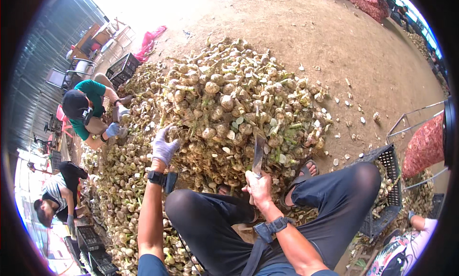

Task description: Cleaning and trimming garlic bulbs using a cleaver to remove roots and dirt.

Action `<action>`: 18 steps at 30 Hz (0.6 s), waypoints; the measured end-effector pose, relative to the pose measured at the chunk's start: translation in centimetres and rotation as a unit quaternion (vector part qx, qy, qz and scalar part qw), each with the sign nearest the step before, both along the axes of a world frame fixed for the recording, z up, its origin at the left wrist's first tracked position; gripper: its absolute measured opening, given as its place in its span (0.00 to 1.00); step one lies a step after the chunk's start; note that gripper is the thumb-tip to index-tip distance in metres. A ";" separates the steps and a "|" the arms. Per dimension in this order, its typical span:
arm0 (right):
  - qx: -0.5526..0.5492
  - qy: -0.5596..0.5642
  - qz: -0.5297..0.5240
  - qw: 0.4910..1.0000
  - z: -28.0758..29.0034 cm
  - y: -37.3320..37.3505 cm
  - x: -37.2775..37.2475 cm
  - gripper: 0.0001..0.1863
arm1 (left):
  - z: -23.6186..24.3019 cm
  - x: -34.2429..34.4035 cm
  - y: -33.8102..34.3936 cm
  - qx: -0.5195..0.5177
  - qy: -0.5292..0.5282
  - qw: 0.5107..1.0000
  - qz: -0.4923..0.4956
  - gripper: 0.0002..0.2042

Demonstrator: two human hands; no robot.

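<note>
Right grip (259, 189): bare hand, clenched around the handle end of a knife (258, 154); the broad metal blade is pointed up and away from the wearer, over the near edge of the garlic heap (227, 101). A dark watch (270, 228) is worn on this wrist.

Left grip (165, 149): pale gloved hand, laid at the left flank of the heap with fingers partly extended; whether a bulb is grasped cannot be told. A black strapped device (162, 179) is worn at this wrist.

Garlic: bulbs with dried stalks, heaped on the earth floor (330, 41) directly before the wearer's knees; further bulbs are spread along the heap's left side, and loose pieces are scattered off its right edge.

Beside the right knee: one black crate (397, 194), slatted, tilted in view. Beyond it, one filled red mesh sack (423, 147), set by a metal frame (406, 125).

At the heap's left edge: one co-worker in a green shirt (91, 104), bent over the bulbs, a blue glove (113, 129) worn. At its far left corner: one black crate (122, 69), with pink netting (148, 41) beside it.

Toward the floor's far right corner: red mesh sacks (368, 3), piled.
</note>
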State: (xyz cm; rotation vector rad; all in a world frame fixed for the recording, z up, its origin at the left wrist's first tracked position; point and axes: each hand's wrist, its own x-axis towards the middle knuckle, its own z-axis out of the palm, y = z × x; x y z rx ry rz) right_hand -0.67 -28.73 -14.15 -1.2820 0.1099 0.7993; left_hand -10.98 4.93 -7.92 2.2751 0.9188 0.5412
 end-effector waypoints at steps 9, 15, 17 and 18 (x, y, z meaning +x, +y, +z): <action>-0.042 -0.320 0.035 0.946 8.4 -1.5 -0.4 0.10 | 14.6 0.0 -13.2 -0.301 -0.138 0.932 -0.146 0.25; -0.005 -0.561 0.067 0.825 13.5 -3.6 -0.8 0.11 | 12.5 -0.3 -21.8 -0.299 -0.069 0.940 -0.145 0.29; -0.011 -0.579 0.075 0.812 13.6 -3.8 -0.8 0.13 | 8.8 -1.6 -21.2 -0.209 -0.052 0.950 -0.225 0.27; -0.021 -0.598 0.084 0.797 13.3 -4.0 -0.6 0.14 | 8.5 -1.0 -21.5 -0.211 -0.058 0.948 -0.231 0.27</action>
